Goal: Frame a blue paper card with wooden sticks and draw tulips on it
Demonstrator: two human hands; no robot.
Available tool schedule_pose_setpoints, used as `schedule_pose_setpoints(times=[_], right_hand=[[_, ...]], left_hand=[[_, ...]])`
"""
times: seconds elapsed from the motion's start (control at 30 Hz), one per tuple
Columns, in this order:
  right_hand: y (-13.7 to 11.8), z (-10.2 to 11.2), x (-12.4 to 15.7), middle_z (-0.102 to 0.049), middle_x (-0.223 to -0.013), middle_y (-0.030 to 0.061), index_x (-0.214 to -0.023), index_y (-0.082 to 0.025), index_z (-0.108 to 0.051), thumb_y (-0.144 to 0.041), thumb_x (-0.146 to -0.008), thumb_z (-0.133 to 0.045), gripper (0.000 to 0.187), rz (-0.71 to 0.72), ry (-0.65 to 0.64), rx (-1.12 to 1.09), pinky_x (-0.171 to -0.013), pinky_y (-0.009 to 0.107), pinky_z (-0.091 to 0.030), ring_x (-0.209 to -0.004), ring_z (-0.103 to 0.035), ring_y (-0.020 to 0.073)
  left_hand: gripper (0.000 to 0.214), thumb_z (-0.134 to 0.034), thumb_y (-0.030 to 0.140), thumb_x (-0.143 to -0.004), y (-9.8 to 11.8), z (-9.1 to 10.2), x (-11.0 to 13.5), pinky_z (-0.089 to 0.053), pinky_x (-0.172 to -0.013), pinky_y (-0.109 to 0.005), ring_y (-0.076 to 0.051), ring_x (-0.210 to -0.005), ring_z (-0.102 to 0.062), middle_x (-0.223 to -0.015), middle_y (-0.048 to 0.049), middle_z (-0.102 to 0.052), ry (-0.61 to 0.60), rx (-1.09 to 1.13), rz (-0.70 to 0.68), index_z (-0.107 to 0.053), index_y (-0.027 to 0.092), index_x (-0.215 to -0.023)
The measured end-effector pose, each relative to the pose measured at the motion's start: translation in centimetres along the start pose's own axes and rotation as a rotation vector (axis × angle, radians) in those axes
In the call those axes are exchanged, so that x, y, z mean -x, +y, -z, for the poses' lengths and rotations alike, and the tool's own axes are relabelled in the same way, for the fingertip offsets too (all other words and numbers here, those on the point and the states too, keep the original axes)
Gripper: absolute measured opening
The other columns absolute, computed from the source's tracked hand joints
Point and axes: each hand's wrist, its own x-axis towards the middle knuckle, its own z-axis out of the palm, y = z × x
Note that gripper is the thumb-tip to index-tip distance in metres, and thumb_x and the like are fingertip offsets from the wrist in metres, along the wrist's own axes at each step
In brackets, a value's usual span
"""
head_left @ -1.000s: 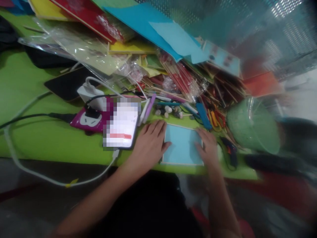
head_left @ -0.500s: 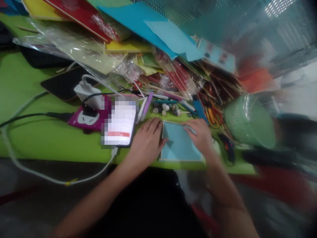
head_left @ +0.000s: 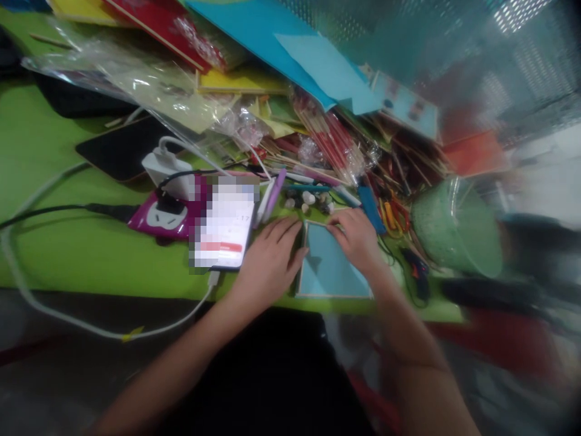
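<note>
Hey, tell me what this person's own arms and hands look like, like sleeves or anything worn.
The left hand and right hand are ungloved, and both forearms are bare, with no sleeve in view. No watch or ring can be made out. Black clothing shows between the arms.

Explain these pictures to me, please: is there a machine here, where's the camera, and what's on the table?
No machine is at work here, just a person's two bare hands. One camera, worn on the head, looks forward and down. The left hand rests along the left edge of a light-blue panel on a green table; the right hand has its fingers at the far edge. I can't tell whether either grips it. Leftward are a lit phone and magenta power strip; beyond the panel, small stones; rightward, a green container.
</note>
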Motion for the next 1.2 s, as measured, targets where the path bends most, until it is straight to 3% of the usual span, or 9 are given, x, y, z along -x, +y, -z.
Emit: schedule_pose_setpoints(times=[0.37, 0.57, 0.73, 0.83, 0.97, 1.2], right_hand=[[-0.6, 1.4, -0.2, -0.075, -0.101, 0.0066, -0.099, -0.023, -0.07, -0.03, -0.103, -0.059, 0.013, -0.093, -0.014, -0.235, -0.091, 0.04, -0.051, -0.098, -0.067, 0.0264], [-0.8, 2.2, -0.3, -0.076, -0.109, 0.0063, -0.117, -0.024, -0.075, -0.032, -0.099, -0.064, 0.022, -0.208, -0.035, -0.481, -0.094, 0.04, -0.054, -0.098, -0.068, 0.0238], [-0.6, 3.0, 0.2, -0.077, -0.114, 0.0042, -0.118, -0.026, -0.079, -0.035, -0.095, -0.07, 0.026, -0.378, -0.024, -0.735, -0.096, 0.04, -0.054, -0.1, -0.068, 0.0214], [-0.4, 3.2, 0.6, -0.079, -0.112, 0.0027, -0.112, -0.027, -0.081, -0.04, -0.089, -0.077, 0.026, -0.513, 0.043, -0.931, -0.094, 0.038, -0.055, -0.099, -0.069, 0.021], [-0.2, 3.3, 1.0, -0.079, -0.094, -0.0004, -0.101, -0.025, -0.08, -0.042, -0.077, -0.087, 0.03, -0.663, 0.194, -1.182, -0.078, 0.031, -0.057, -0.082, -0.068, 0.0169], [-1.0, 4.1, 1.7, -0.074, -0.084, -0.0032, -0.098, -0.026, -0.073, -0.038, -0.069, -0.091, 0.036, -0.72, 0.382, -1.384, -0.072, 0.029, -0.059, -0.073, -0.066, 0.0143]], left_hand=[[0.044, -0.05, 0.034, -0.108, 0.1, 0.5, -0.3, -0.053, -0.108, -0.054, -0.033, -0.118, -0.068, -0.126, -0.0158, -0.074, -0.017, 0.099, 0.058, -0.057, 0.011, -0.145], [0.055, -0.053, 0.036, -0.106, -0.1, 1.0, -0.3, -0.056, -0.103, -0.052, -0.032, -0.118, -0.07, -0.126, -0.0139, -0.075, -0.018, 0.228, 0.097, -0.047, 0.018, -0.157], [0.06, -0.056, 0.039, -0.104, 0.0, 1.5, -0.3, -0.056, -0.105, -0.051, -0.031, -0.123, -0.069, -0.133, -0.0128, -0.074, 0.016, 0.403, 0.158, -0.044, 0.022, -0.161], [0.063, -0.063, 0.047, -0.101, -0.1, 1.6, -0.5, -0.054, -0.111, -0.05, -0.03, -0.129, -0.067, -0.141, -0.0132, -0.07, 0.033, 0.593, 0.231, -0.047, 0.024, -0.159], [0.071, -0.07, 0.052, -0.095, 0.1, 1.6, -0.8, -0.055, -0.112, -0.048, -0.031, -0.134, -0.064, -0.144, -0.0126, -0.068, 0.067, 0.818, 0.326, -0.049, 0.025, -0.157], [0.055, -0.071, 0.048, -0.093, 1.7, 0.7, -1.0, -0.058, -0.108, -0.05, -0.031, -0.125, -0.07, -0.136, -0.0114, -0.073, -0.015, 1.034, 0.414, -0.061, 0.022, -0.14]])
